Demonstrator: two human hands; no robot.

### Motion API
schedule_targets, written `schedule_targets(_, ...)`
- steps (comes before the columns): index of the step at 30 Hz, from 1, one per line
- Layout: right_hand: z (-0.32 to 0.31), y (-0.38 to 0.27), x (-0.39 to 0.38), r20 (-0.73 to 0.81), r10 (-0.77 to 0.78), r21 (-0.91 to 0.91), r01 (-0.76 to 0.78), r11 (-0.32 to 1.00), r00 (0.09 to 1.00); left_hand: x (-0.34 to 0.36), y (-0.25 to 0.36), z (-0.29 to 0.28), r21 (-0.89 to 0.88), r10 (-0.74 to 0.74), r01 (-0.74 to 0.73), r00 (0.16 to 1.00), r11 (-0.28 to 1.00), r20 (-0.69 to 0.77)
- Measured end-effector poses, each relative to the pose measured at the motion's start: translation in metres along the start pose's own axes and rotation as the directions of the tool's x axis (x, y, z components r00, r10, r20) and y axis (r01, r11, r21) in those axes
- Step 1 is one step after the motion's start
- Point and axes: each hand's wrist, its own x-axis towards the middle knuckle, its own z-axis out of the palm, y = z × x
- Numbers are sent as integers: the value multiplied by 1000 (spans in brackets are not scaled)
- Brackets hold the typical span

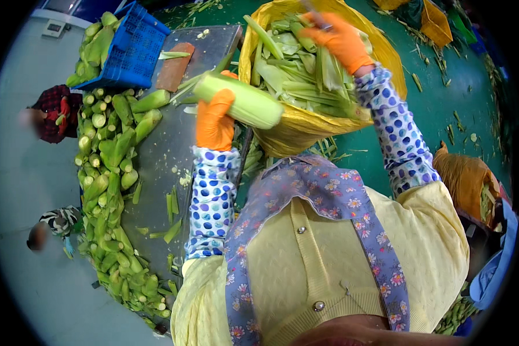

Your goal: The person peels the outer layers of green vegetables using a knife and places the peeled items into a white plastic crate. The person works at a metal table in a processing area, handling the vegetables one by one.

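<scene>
An ear of corn in smooth pale-green husk lies across my orange-gloved left hand, whose fingers wrap round its left part. It is held between the metal table and a yellow sack. Over the sack's mouth, my right hand, also gloved in orange, is closed round a knife. The knife is smeared by motion and partly cut off at the top edge. Loose green husks and leaves fill the sack below that hand.
Unpeeled corn lies heaped along the left of the metal table. A blue crate of corn tips over the far end, near a brown board. Two people stand beyond the heap. A brown sack stands at right.
</scene>
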Motion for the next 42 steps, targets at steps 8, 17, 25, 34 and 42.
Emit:
schedule_targets(8, 73, -67, -45, 370, 80, 579, -298, 759, 925, -3, 3, 57, 106, -75, 66, 993, 992, 86)
schedule_targets(17, 95, -51, -61, -66, -2, 351, 25, 936, 998, -3, -2, 50, 226, -97, 86, 995, 970, 35)
schedule_targets(25, 102, -49, -69, -2, 233, 682, -169, 711, 972, -5, 2, 45, 236, -124, 115, 992, 965, 24)
schedule_targets(34, 20, 28, -12, -361, 314, 516, -92, 851, 878, -10, -15, 1, -117, -125, 108, 980, 987, -153)
schedule_targets(42, 2, 22, 6, -184, -278, -54, 273, 961, 943, -8, -1, 4, 279, -105, 75, 990, 957, 95)
